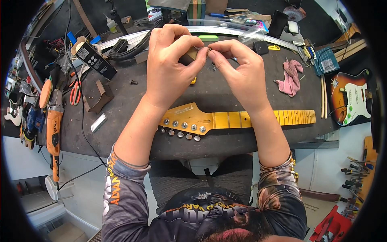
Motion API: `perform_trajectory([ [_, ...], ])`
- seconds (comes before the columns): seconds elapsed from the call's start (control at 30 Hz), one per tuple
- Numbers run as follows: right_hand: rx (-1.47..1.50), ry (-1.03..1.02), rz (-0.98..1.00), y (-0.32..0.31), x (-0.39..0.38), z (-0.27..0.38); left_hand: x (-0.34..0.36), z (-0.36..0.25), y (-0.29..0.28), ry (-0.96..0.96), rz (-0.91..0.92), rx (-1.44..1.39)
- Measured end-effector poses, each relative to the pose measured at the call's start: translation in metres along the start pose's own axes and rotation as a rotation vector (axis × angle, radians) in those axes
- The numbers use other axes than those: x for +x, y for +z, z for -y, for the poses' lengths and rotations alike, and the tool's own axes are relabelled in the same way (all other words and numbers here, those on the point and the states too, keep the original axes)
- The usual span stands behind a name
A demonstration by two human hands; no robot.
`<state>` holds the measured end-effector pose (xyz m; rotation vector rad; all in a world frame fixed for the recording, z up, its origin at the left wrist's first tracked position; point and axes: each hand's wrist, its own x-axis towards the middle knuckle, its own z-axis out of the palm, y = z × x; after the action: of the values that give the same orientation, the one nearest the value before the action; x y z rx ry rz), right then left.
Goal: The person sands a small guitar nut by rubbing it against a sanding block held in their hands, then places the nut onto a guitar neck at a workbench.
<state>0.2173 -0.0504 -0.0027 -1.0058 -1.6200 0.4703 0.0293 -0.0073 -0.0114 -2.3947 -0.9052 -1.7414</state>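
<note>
Both hands are raised over the dark bench, their fingertips meeting at a small metal piece (209, 49) too tiny to name. My left hand (167, 64) pinches it between thumb and forefinger, other fingers curled. From the other side, the thumb and forefinger of my right hand (244, 68) close on it too. A brownish block (188, 57) shows behind the left fingers; whether it is held or lies on the bench, I cannot tell. Below the hands lies a guitar neck (229, 119), its headstock to the left with tuners fitted, partly covered by my right forearm.
On the left are red-handled pliers (75, 92), a black box (94, 60), a brown folded piece (98, 97) and an orange power tool (53, 137). A pink cloth (290, 78) and a sunburst guitar body (350, 98) lie right. A long ruler (225, 31) and clutter line the back.
</note>
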Motion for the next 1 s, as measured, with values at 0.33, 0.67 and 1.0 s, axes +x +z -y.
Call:
perform_trajectory([
  [0.33,0.485,0.298,0.073,-0.006,0.001,-0.006,-0.004,0.007,-0.004,-0.59,0.129,-0.722],
  [0.67,0.602,0.319,0.026,0.004,-0.006,0.0,-0.003,0.002,0.0,-0.232,0.091,-0.508],
  [1.0,0.568,0.253,-0.062,0.011,-0.007,-0.001,-0.004,-0.003,0.001,-0.228,0.1,-0.465],
])
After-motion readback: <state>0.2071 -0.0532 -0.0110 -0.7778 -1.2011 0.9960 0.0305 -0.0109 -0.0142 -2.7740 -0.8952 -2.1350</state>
